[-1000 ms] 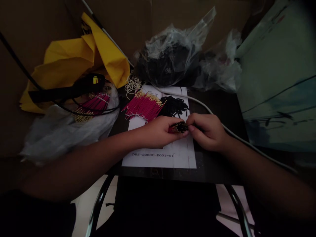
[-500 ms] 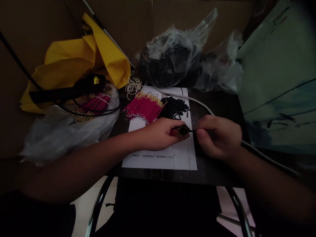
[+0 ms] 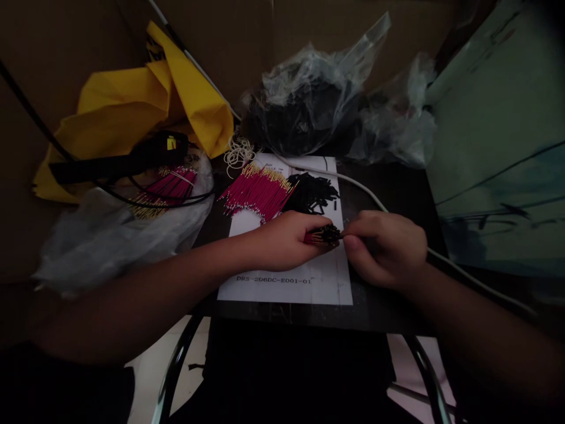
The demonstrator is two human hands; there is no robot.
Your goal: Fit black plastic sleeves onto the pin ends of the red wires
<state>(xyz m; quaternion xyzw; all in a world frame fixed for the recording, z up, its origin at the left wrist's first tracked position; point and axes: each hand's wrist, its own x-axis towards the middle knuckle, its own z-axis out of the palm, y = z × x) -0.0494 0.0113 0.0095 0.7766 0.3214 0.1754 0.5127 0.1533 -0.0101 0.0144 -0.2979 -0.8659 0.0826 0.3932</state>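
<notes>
My left hand point(image 3: 286, 238) is wrapped around a bundle of red wires point(image 3: 312, 237), whose black-sleeved ends point(image 3: 330, 234) point to the right. Thumb and forefinger of my right hand point(image 3: 386, 247) pinch a small black sleeve point(image 3: 341, 236) at the tips of that bundle. The fingers hide most of this sleeve. Behind my left hand, a spread row of red wires point(image 3: 260, 191) with gold-coloured and silvery ends lies on a printed paper sheet point(image 3: 282, 291). Beside the row is a pile of loose black sleeves point(image 3: 311, 193).
A grey cable point(image 3: 362, 185) crosses the dark table point(image 3: 384, 312) behind my right hand. Clear plastic bags point(image 3: 309, 100) stand at the back. On the left are a yellow bag point(image 3: 123, 100), a black tool with a cord point(image 3: 154, 153), and more red wires point(image 3: 176, 185) on plastic.
My right hand has moved slightly left, bringing its pinched fingertips closer to the bundle's ends. My left hand and the bundle stay almost in place.
</notes>
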